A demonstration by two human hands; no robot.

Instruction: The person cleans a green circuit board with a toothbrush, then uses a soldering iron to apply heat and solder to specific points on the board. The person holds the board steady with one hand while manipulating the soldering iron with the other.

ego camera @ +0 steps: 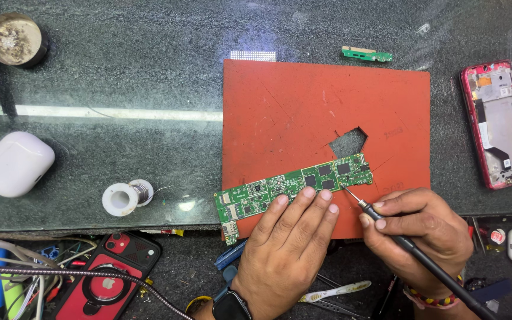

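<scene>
Right hand (416,228) grip clamped on black pen-shaped soldering iron (410,246), tip at 10 o'clock touching long green circuit board (294,184), axis 8-to-2 o'clock, pinned under left hand (288,237) fingers on orange mat (303,112).

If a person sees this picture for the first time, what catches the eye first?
The orange-red square rubber mat at the centre, with a long green circuit board along its lower edge. The left hand presses the board flat, while the right hand holds a black soldering iron with its tip at the board. At far right lies an opened red phone frame.
</scene>
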